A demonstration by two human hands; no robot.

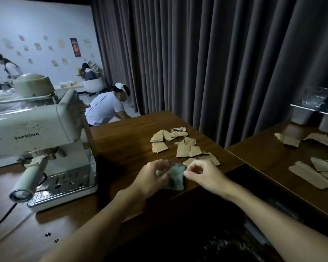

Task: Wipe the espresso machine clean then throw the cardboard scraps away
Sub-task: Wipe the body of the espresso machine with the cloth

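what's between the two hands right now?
Head view: the green cloth lies between them on the table, left hand and right hand each pinching an edge.

My feed shows two arms of the person, both bare from the lower edge of the picture up to the fingertips. The left forearm (pixel 95 220) is long and slender and narrows to a thin wrist below the left hand (pixel 151 178). The right forearm (pixel 268 210) has the same build and ends in the right hand (pixel 204 176). Between the arms, low down, sits a dark, textured patch, too dim for me to identify.
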